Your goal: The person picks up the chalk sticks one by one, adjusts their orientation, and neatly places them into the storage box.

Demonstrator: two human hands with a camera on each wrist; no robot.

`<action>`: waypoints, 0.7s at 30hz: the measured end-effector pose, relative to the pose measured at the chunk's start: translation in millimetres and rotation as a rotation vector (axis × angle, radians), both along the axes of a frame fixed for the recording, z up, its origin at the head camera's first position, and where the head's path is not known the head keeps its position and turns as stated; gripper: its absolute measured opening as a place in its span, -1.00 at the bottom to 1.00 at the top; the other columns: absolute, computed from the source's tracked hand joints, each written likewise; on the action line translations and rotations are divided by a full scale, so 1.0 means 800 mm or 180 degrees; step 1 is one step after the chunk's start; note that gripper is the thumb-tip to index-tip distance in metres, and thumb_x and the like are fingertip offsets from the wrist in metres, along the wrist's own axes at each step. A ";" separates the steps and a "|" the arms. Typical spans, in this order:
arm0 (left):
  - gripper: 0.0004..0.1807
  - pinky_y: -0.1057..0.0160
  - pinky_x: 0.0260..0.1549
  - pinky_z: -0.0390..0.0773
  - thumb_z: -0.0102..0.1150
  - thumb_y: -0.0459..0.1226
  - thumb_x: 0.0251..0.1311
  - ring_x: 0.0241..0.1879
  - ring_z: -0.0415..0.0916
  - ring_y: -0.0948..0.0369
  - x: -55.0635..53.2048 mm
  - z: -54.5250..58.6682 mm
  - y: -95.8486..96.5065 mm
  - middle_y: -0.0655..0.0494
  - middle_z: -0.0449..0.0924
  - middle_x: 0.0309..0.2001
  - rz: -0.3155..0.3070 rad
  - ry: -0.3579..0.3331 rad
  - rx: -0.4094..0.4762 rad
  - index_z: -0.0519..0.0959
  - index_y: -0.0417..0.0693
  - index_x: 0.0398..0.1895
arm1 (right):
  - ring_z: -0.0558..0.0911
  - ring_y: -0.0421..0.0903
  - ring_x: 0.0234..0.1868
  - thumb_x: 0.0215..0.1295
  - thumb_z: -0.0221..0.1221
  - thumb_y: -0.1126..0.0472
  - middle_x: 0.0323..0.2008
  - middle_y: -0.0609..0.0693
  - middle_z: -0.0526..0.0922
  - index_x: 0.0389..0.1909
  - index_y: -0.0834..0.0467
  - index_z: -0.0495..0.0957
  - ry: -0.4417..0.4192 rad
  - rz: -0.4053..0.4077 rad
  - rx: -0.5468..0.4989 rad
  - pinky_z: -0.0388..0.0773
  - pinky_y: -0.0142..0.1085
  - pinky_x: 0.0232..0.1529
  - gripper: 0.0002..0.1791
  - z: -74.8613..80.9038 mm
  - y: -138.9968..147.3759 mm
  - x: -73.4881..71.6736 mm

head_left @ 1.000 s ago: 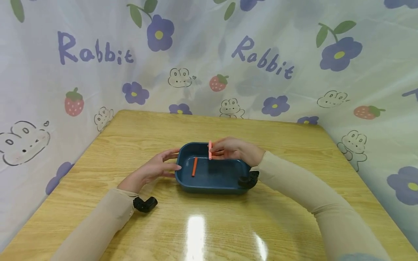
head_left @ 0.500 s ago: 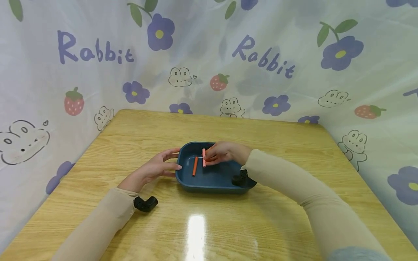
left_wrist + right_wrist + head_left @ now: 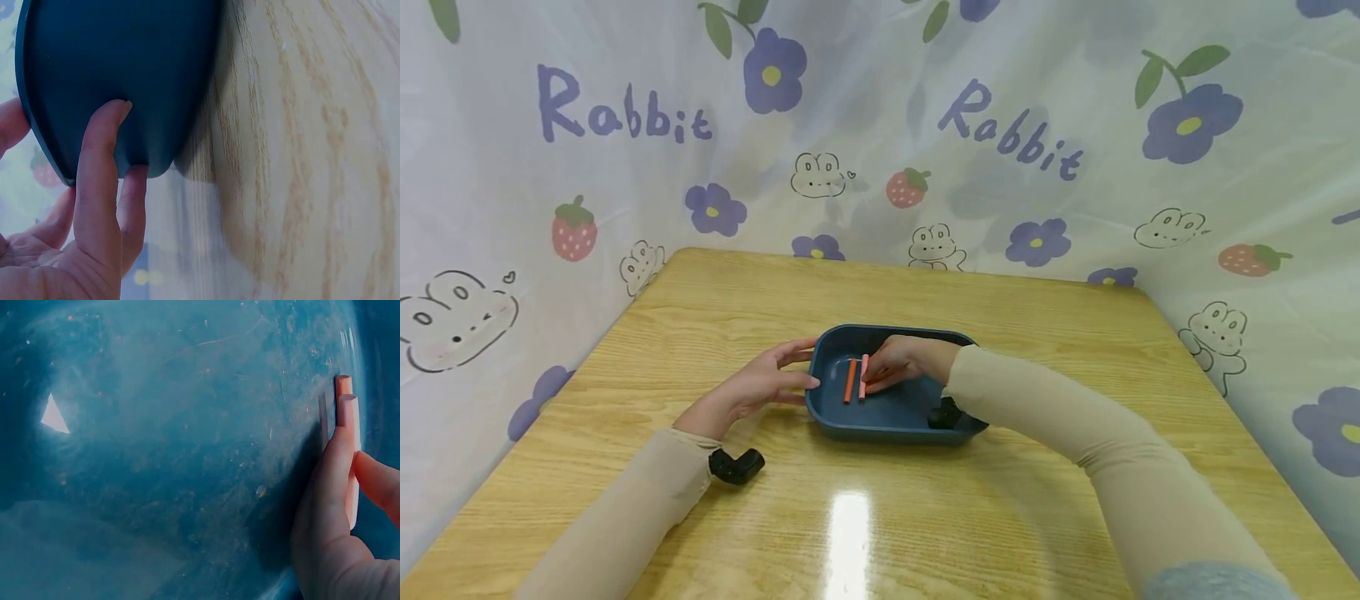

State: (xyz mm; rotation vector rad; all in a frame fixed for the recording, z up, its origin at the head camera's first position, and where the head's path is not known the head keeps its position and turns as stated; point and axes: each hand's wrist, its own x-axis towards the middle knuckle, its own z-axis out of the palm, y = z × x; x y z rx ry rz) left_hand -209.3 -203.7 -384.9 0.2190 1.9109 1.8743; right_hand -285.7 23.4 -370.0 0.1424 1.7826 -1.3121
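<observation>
A dark blue rectangular tub (image 3: 895, 433) with rounded corners stands on the table. My left hand (image 3: 763, 383) is at its left end, spread fingers touching the outer wall, as the left wrist view (image 3: 100, 200) shows too. Inside, an orange-red chalk stick (image 3: 850, 382) lies lengthwise near the left end. My right hand (image 3: 910, 358) reaches into the tub and pinches a pink chalk stick (image 3: 863, 392) between thumb and fingers, just right of the orange-red one and roughly parallel. In the right wrist view the pink chalk (image 3: 351, 412) partly covers the orange-red chalk (image 3: 343, 384).
The wooden table (image 3: 760, 533) extends around the tub on all sides. A patterned cloth (image 3: 880, 108) hangs behind and beside it. Black wrist cameras, like the one on the left wrist (image 3: 736, 467), stick out from both sleeves. Small specks mark the tub floor (image 3: 187, 425).
My right hand has carried the pink chalk stick left and down into the tub, alongside the orange-red one. The left hand has stayed at the tub's left end.
</observation>
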 end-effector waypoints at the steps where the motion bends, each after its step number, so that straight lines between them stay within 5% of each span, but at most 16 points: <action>1: -0.13 -0.03 -0.13 0.55 0.18 -0.43 0.13 0.07 0.40 -0.17 0.000 0.000 0.000 -0.31 -0.08 0.36 0.0005 -0.0004 -0.0003 -0.06 -0.16 0.45 | 0.56 0.02 -0.19 0.20 0.08 0.56 -0.02 0.24 0.46 0.13 0.44 0.37 -0.0037 -0.0008 -0.0026 0.60 -0.27 -0.17 -0.57 0.000 -0.001 0.001; 10: -0.15 -0.02 -0.13 0.56 0.18 -0.43 0.14 0.05 0.43 -0.12 -0.004 -0.002 0.001 -0.29 -0.04 0.36 0.0015 0.0006 -0.0016 -0.03 -0.14 0.45 | 0.52 0.06 -0.07 0.24 -0.01 0.60 0.09 0.31 0.38 0.23 0.47 0.22 -0.0209 0.0045 -0.0263 0.51 -0.20 0.02 -0.49 0.004 0.002 -0.001; 21: -0.15 -0.03 -0.12 0.55 0.18 -0.43 0.13 0.02 0.46 -0.08 -0.004 -0.002 0.000 -0.25 -0.03 0.36 0.0029 -0.0035 0.0000 -0.02 -0.10 0.45 | 0.52 0.06 0.01 0.26 0.00 0.55 0.19 0.34 0.33 0.33 0.41 0.08 0.0096 0.0417 -0.0614 0.36 -0.13 0.18 -0.39 0.037 0.015 0.007</action>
